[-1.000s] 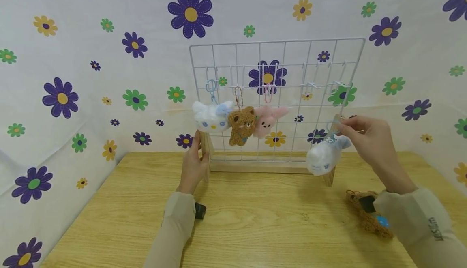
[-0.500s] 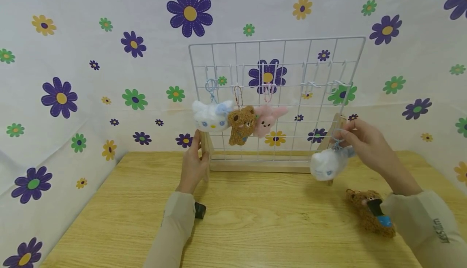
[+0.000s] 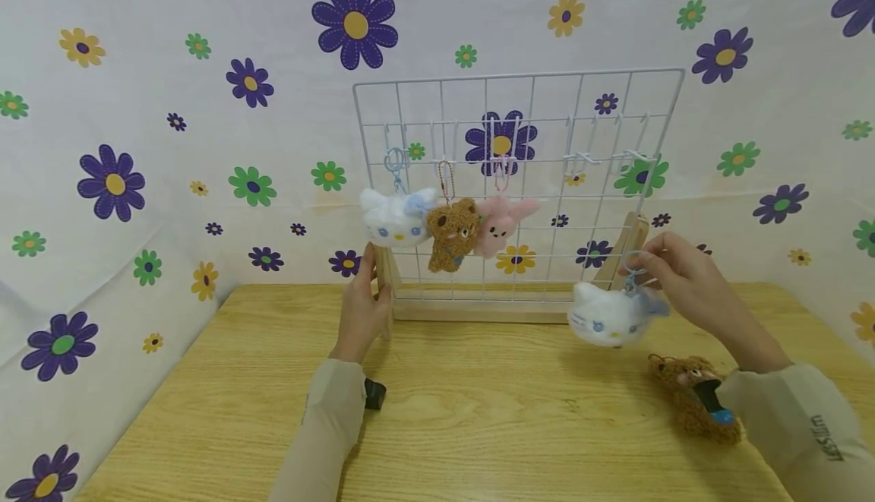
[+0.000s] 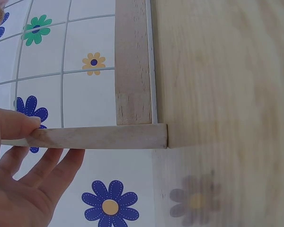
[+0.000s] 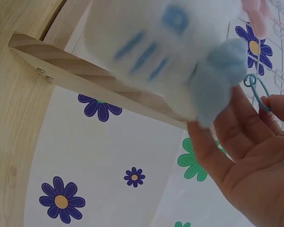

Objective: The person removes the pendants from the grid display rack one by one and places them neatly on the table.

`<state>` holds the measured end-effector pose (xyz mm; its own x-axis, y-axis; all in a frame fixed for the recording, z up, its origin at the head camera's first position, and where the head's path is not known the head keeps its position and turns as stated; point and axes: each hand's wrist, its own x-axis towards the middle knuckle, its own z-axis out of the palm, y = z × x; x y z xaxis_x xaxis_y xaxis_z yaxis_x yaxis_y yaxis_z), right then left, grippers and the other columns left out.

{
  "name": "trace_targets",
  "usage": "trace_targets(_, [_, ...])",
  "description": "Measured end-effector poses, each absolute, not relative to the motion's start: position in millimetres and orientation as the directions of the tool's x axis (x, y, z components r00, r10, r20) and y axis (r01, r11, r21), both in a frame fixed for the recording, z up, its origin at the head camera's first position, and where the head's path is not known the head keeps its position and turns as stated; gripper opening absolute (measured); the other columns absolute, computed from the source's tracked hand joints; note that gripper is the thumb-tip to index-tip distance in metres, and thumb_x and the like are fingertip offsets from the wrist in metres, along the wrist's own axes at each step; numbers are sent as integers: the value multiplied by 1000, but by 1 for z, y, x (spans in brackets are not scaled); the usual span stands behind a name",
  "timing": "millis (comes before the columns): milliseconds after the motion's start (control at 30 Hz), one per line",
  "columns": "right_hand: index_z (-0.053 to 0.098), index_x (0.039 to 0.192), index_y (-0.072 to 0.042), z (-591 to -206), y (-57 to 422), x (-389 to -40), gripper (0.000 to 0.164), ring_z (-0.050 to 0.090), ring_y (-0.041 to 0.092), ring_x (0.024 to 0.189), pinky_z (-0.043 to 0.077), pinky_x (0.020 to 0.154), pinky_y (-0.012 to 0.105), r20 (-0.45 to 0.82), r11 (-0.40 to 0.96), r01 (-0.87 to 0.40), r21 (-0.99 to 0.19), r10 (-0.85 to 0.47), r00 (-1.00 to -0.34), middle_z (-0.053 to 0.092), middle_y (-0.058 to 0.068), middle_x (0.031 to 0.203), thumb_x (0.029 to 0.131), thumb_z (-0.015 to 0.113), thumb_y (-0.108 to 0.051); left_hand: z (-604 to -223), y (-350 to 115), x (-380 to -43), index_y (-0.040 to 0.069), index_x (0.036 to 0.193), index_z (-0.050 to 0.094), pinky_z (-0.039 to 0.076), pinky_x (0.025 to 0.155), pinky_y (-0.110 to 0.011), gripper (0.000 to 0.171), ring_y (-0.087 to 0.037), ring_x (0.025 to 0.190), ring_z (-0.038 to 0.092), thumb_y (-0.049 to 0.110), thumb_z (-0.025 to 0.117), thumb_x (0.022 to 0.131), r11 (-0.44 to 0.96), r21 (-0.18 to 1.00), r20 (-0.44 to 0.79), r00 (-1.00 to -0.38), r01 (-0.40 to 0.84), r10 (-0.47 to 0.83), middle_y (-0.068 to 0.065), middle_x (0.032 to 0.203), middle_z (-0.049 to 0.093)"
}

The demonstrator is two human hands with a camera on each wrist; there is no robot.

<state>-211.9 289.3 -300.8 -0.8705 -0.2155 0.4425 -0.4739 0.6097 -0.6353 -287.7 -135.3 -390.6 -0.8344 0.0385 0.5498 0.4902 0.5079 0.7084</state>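
Observation:
My right hand (image 3: 690, 285) pinches the light-blue ring (image 5: 264, 97) of a white cat-face plush keychain (image 3: 607, 316). The keychain hangs above the table, before the rack's right wooden leg (image 3: 623, 247), its blue bow (image 5: 213, 85) on the hand's side. On the other side, my left hand (image 3: 360, 312) grips the rack's left wooden leg (image 4: 94, 138) between thumb and fingers. From hooks on the white wire grid rack (image 3: 540, 227) hang another white cat plush keychain (image 3: 396, 217), a brown bear plush keychain (image 3: 451, 232) and a pink plush keychain (image 3: 502, 227).
Bare hooks (image 3: 632, 156) stick out on the grid's right half. A second brown bear plush keychain (image 3: 697, 403) lies on the wooden table (image 3: 478, 411) by the right sleeve, which partly hides it. A flower-patterned cloth (image 3: 287, 46) hangs behind.
My right hand has moved slightly down with the cat plush keychain, drawing it off the wooden leg. The plush has swung round so its face shows. My left hand stays put.

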Motion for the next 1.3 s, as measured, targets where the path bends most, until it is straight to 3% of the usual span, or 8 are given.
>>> trace_targets(167, [47, 104, 11, -304, 290, -214, 15, 64, -3, 88, 58, 72, 16, 466, 543, -527, -654, -260, -846, 69, 26, 102, 108, 35, 2, -391, -135, -287, -2, 159, 24, 56, 91, -56, 74, -50, 124, 55, -16, 55, 93, 509, 706, 552, -833, 493, 40, -32, 150, 42])
trace_targets(400, [43, 110, 10, -307, 298, -214, 19, 69, 3, 89, 60, 72, 21, 404, 452, -480, -752, -259, -877, 70, -15, 101, 111, 31, -5, -391, -135, -287, -3, 158, 25, 56, 91, -56, 74, -50, 124, 55, -15, 56, 93, 506, 708, 551, -833, 493, 40, -32, 150, 42])
trace_targets(867, [45, 114, 5, -317, 304, -207, 33, 71, 14, 88, 61, 72, 28, 191, 407, -266, -874, -217, -957, 73, -11, 103, 113, 31, -25, -389, -134, -287, -1, 159, 25, 57, 89, -57, 74, -50, 126, 53, -14, 57, 94, 503, 727, 526, -850, 467, 29, -33, 149, 42])
trace_targets(1300, [47, 113, 7, -326, 307, -205, 37, 72, 20, 87, 62, 71, 31, 173, 385, -273, -882, -275, -946, 74, 0, 104, 113, 30, -26, -389, -134, -286, -1, 160, 23, 56, 90, -58, 74, -50, 127, 52, -14, 55, 95, 488, 744, 507, -861, 456, 32, -32, 152, 39])
